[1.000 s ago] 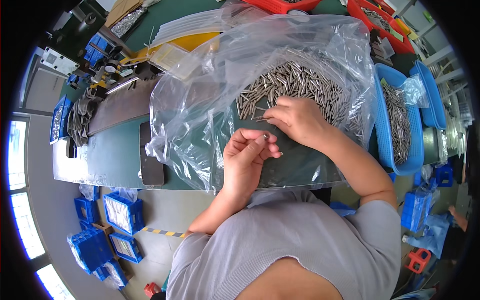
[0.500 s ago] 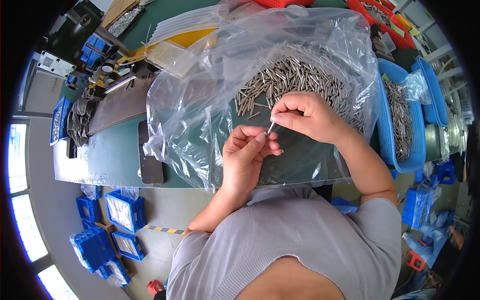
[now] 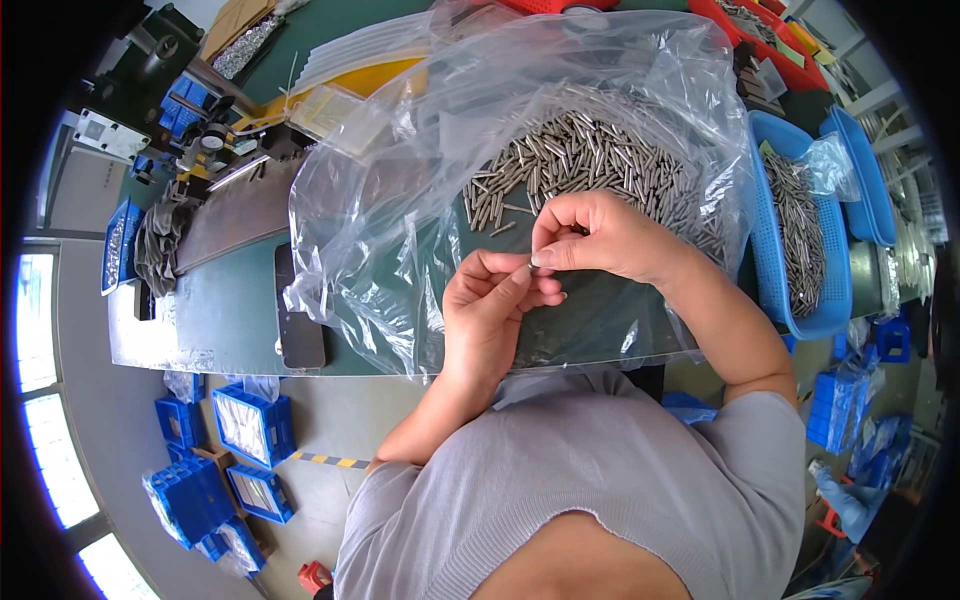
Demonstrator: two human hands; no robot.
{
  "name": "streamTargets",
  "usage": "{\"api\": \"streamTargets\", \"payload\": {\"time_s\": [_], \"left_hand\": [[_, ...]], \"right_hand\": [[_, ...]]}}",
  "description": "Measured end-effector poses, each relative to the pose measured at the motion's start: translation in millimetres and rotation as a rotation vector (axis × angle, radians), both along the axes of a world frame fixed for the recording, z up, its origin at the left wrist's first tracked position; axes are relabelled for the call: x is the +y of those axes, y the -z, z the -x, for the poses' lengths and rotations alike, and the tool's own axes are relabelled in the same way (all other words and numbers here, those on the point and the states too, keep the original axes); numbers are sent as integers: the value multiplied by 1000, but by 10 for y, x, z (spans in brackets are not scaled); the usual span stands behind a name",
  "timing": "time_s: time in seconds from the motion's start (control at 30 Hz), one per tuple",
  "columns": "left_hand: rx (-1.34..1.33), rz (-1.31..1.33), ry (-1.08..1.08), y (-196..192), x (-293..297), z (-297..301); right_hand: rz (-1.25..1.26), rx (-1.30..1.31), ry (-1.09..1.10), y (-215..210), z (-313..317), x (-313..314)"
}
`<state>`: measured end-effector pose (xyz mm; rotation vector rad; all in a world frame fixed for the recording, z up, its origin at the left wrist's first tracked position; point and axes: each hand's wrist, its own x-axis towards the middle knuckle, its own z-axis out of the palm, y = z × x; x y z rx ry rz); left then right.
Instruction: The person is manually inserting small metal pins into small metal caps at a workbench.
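My left hand (image 3: 486,302) is closed in a pinch, thumb against index finger, over the near part of the table. Its fingertips hold a small metal pin (image 3: 530,266), of which only a tiny bit shows. My right hand (image 3: 608,240) meets it from the right, thumb and forefinger pinched at the pin's other end. The fingers hide most of the pin. Just beyond both hands, a heap of slim grey metal pins (image 3: 590,150) lies on a large clear plastic bag (image 3: 375,225), with a few loose ones at its near left edge.
To the right stands a blue basket (image 3: 838,290) filled with similar metal pieces, with another blue basket (image 3: 868,205) beside it. A dark phone (image 3: 299,320) lies left of the bag. Red trays (image 3: 790,65) sit far right. A machine with a dial gauge (image 3: 213,137) occupies the far left.
My right hand has come down and left to my left fingertips, so the length of pin that showed between the hands is now mostly covered. My left hand has barely moved.
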<state>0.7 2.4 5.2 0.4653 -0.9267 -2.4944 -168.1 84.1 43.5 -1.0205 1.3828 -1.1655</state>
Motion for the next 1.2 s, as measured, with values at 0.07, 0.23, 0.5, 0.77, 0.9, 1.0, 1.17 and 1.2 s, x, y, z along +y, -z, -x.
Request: {"api": "streamTargets", "payload": {"time_s": [0.07,0.23,0.5,0.77,0.9,1.0,1.17,1.2], "left_hand": [[2,7,-1,14,4,-1],[-8,61,-18,17,7,22],[-1,26,-31,19,36,69],[44,42,-38,26,25,-21],[44,19,-36,7,20,-3],[23,10,-34,-1,19,0],[24,-2,-22,-29,1,-1],[23,-5,-18,-43,13,9]], "right_hand": [[-16,-21,0,4,-4,3],[-30,18,0,54,1,8],[158,549,123,-117,-20,157],[234,932,693,-975,112,1047],[-50,1257,907,-1017,750,1535],[-272,1222,779,-814,1230,1838],[-152,1665,732,-779,1240,1771],[-26,1802,796,-797,1153,1710]]}}
